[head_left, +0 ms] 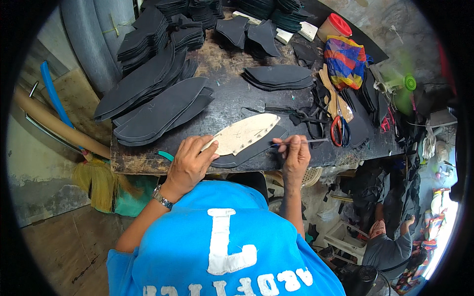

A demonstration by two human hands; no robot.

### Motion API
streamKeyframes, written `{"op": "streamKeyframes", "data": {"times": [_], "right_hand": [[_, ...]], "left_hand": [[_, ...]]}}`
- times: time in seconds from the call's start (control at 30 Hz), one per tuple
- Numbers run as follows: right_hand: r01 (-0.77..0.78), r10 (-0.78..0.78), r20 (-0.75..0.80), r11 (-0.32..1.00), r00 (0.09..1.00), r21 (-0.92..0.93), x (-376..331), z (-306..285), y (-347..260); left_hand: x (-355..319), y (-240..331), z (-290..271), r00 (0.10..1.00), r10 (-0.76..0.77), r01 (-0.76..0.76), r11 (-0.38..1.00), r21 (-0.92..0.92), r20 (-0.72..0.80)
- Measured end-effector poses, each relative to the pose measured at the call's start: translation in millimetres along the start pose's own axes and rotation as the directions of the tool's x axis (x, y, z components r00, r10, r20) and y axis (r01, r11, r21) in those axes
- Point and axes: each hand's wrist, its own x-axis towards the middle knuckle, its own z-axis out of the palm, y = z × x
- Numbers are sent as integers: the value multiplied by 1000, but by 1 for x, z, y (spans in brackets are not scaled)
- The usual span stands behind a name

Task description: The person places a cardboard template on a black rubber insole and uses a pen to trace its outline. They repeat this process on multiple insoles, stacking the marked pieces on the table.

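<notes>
Head view: my left hand (190, 163) presses flat, fingers spread, on the tan template (242, 134) lying on a black sole (256, 148) at the table's (148, 163) near edge. My right hand (295, 154) pinches a thin pen (303, 142) just right. Scissors (339, 129) lie farther right.

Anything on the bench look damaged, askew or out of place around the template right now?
Nothing serious. The left hand pins the tan template flat on a black sole sheet; the right hand holds a thin marking tool. Only loose black offcut strips lie tangled beside the red-handled scissors.
</notes>
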Motion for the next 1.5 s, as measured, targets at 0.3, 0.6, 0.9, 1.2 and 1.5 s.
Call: {"op": "streamKeyframes", "data": {"times": [0.3,0.6,0.9,1.2,1.5], "right_hand": [[138,-130,53,975,990,-173,-9,15,5],[408,-334,235,769,913,-492,-9,17,10],[72,-64,86,994,994,-88,-17,19,-6],[252,-205,243,951,948,-181,-25,34,-3],[342,-232,332,880,914,-329,-27,37,-4]], "left_hand": [[-1,-2,-1,1000,15,-15,1000,19,21],[-1,-1,0,1000,18,-19,999,36,17],[-2,-1,0,1000,26,-26,999,33,12],[-2,-2,0,1000,23,-23,999,36,20],[-3,-2,0,999,13,-14,999,40,35]]}}
